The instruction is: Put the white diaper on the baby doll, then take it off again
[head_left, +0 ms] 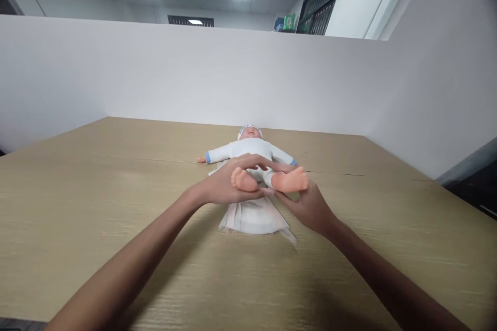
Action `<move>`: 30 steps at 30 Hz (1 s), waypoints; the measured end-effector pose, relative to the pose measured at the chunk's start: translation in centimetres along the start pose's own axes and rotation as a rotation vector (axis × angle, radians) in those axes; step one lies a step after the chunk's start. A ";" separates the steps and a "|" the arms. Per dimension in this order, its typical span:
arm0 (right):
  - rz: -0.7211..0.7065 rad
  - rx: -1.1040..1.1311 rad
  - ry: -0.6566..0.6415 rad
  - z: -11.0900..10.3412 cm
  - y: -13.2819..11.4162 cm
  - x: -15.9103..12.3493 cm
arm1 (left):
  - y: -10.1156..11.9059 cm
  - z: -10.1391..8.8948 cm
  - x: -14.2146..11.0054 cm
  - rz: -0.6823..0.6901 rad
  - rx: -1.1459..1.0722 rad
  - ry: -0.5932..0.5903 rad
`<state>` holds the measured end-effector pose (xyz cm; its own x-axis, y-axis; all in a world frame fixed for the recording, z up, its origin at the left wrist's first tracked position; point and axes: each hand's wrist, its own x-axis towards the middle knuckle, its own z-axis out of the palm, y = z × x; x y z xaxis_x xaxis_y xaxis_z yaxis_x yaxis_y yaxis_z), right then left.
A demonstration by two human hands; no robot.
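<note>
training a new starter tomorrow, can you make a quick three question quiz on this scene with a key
1. Which colour are the cuffs on the sleeves of the doll?
a) red
b) blue
c) green

2. True or false: the doll lies face down.

3. Fill in: the fingers of the left hand and the right hand are at the doll's ____.

Key: 1. b; 2. false, it lies face up; 3. feet.
</note>
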<state>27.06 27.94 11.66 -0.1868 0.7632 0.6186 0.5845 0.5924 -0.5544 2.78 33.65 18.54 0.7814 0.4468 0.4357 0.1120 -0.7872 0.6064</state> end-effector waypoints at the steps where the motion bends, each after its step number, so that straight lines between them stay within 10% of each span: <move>1: -0.024 -0.006 -0.028 -0.4 0.5 -0.4 | -0.3 -0.2 -0.9 -0.005 0.027 -0.003; 12: -0.341 -0.291 -0.379 -1.3 8.4 -5.6 | -7.1 -0.1 -9.8 0.074 0.225 -0.188; 30: -0.395 -0.305 -0.430 -1.9 8.7 -5.4 | -7.4 0.1 -10.3 0.015 0.344 -0.272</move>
<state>34.64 28.48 4.49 -0.6950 0.5757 0.4308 0.5930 0.7977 -0.1094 -6.06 34.79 9.52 0.9126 0.3422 0.2240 0.2612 -0.9091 0.3246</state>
